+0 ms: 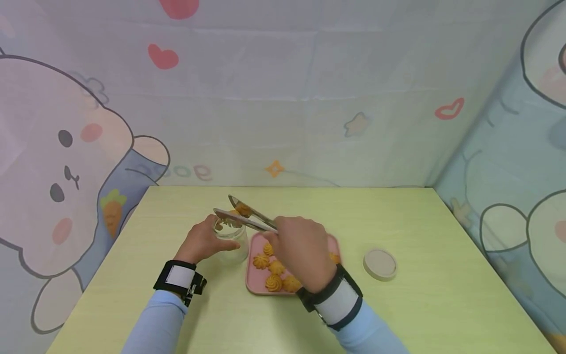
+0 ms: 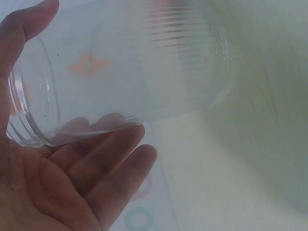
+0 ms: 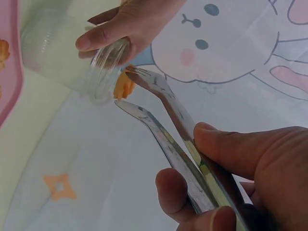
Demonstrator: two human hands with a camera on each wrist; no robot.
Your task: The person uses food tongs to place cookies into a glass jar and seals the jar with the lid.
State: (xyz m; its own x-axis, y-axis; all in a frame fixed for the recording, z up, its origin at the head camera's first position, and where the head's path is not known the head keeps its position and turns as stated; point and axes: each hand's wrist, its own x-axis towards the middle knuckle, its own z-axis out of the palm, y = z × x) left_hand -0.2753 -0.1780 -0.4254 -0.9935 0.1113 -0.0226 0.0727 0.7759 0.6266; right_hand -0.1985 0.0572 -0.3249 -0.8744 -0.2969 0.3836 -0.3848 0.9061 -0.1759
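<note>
My left hand (image 1: 204, 242) grips a clear glass jar (image 2: 96, 91) near its threaded mouth, thumb on one side and fingers on the other. The jar stands upright on the table, just left of a pink tray (image 1: 253, 281). In my right hand (image 1: 305, 251) is a pair of metal tongs (image 3: 166, 115), thumb on one arm and fingers on the other. At the tips of the tongs, right by the jar's mouth, is a golden piped cookie (image 3: 124, 87). Inside the jar, no cookies show in the left wrist view.
Several swirled cookies (image 1: 261, 261) lie on the tray, partly hidden under my right forearm and hand. A round pale lid (image 1: 380, 264) lies on the table (image 1: 424, 305) to the right. A cartoon-printed cloth (image 1: 283, 98) hangs behind the table's far edge.
</note>
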